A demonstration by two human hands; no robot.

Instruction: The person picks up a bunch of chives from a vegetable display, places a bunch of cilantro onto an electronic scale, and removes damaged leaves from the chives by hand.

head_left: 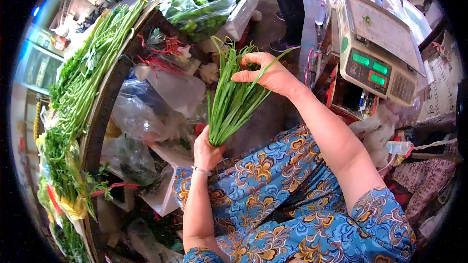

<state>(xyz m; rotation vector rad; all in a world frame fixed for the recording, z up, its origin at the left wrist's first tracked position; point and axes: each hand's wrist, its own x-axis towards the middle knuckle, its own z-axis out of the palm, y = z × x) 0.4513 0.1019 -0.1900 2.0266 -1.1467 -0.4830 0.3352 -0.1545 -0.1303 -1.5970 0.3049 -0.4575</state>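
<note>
Currently | left hand (207, 150) grips greens (229, 109) | right hand (269, 73) half-open at tips | plastic bags (141, 112) beside | scale (358, 75), 3 displays (360, 59) lit

Clear, glossy, crinkled plastic bags (142, 113); smooth metal pan (385, 31).

The worktop (109, 75) on the left has a dark edge that runs from far to near. Long-stemmed greens (100, 63) lie along its far part, and feathery greens (59, 150) lie nearer, beside some yellow wrapping (73, 208). On the right, the scale's pan (390, 31) carries a small green sprig (366, 19).
</note>
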